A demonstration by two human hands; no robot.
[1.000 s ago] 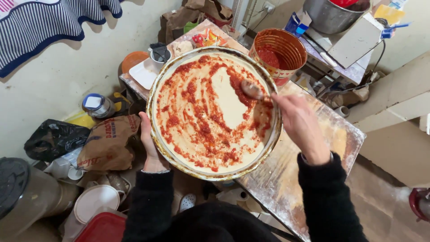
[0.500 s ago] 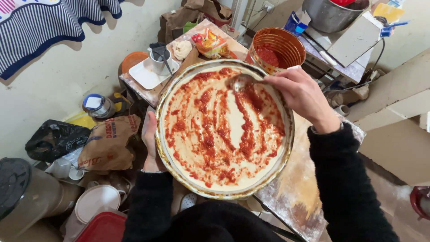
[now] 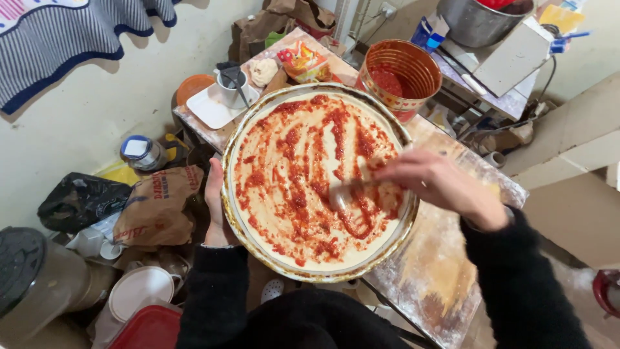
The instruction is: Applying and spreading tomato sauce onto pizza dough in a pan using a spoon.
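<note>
A round metal pan [image 3: 240, 223] holds flat pizza dough [image 3: 271, 200] smeared with streaks of red tomato sauce [image 3: 294, 168]. My left hand [image 3: 214, 203] grips the pan's left rim from below. Over the right half of the dough, my right hand [image 3: 439, 184] holds a spoon [image 3: 345, 192] whose bowl rests in the sauce near the middle. Both arms wear black sleeves.
A large open tin of tomato sauce [image 3: 400, 74] stands behind the pan on a floured wooden table [image 3: 445, 271]. A white tray with a cup [image 3: 223, 97] sits at the back left. Brown paper bag [image 3: 158, 203], jar [image 3: 141, 152], black bag and lidded tubs crowd the floor at left.
My right hand has swept the spoon from the pan's far edge down toward the middle right, spreading the sauce. The left hand keeps hold of the rim.
</note>
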